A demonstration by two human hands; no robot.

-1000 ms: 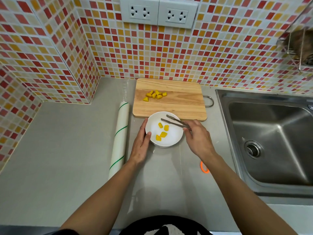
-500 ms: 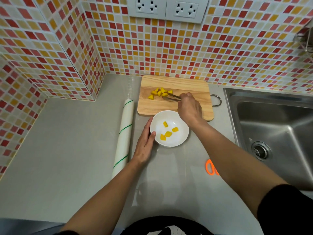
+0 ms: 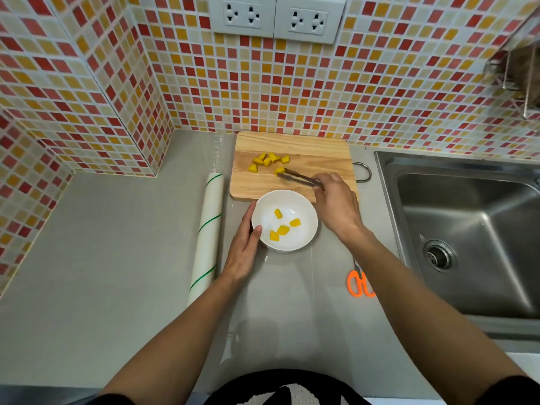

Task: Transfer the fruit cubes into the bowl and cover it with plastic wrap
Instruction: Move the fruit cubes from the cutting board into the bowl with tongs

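The right hand point(image 3: 336, 206) holds tongs point(image 3: 298, 178) pinching a fruit cube point(image 3: 279, 171) on the cutting board point(image 3: 318, 153) at the tabletop's far edge. The left hand point(image 3: 244, 252), fingers straight, rests against the bowl point(image 3: 306, 232), which holds four cubes.

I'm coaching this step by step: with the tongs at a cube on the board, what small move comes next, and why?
Probably carry that yellow fruit cube over to the white round bowl and drop it in. The metal tongs in the right hand sit at it, the left hand steadies the bowl, and six other cubes lie on the wooden cutting board.
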